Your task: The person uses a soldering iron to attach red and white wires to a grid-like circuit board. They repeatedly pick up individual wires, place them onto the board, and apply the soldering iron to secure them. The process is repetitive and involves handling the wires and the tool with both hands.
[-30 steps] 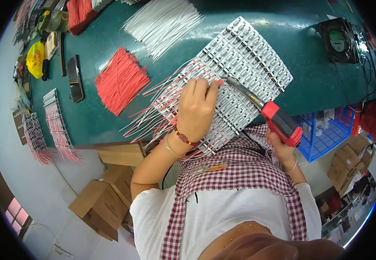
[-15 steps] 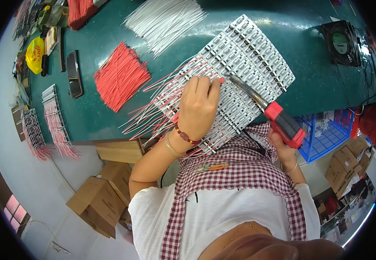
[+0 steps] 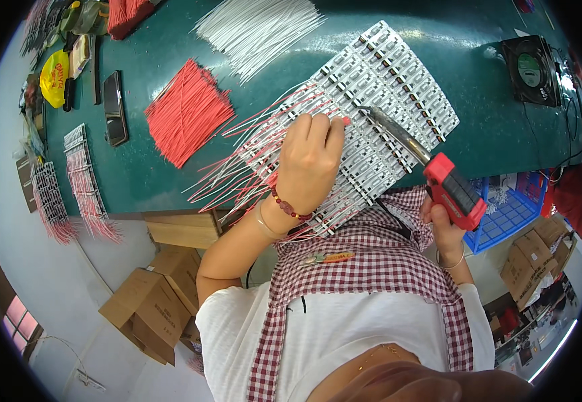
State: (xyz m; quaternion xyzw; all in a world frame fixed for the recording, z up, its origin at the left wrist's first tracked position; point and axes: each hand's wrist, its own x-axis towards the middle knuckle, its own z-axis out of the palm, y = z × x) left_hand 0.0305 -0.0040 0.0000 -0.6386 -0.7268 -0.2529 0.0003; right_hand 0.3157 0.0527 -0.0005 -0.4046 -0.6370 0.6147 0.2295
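Observation:
A panel of white and grey circuit boards (image 3: 398, 87) in rows lies at a slant on the green table, with red and white wires (image 3: 237, 164) fanning off its left side. On the panel rests my left hand (image 3: 309, 157), its fingers curled closed. A small red bit (image 3: 346, 121) shows at the index fingertip; what the fingers hold is hidden. My right hand (image 3: 443, 228) grips a red and black soldering gun (image 3: 453, 191) from below. Its metal tip points left, over the boards and a little beyond my left fingertips.
A pile of red wires (image 3: 189, 114) and a pile of white wires (image 3: 257, 30) lie left of and behind the panel. Further left are a phone (image 3: 114, 110) and wired board strips (image 3: 84, 177). A black fan (image 3: 531, 70) stands far right, above a blue crate (image 3: 508, 218).
The soldering gun and my right hand have shifted right, and the tip has moved away from my left fingertips. My left hand stays in nearly the same place on the panel.

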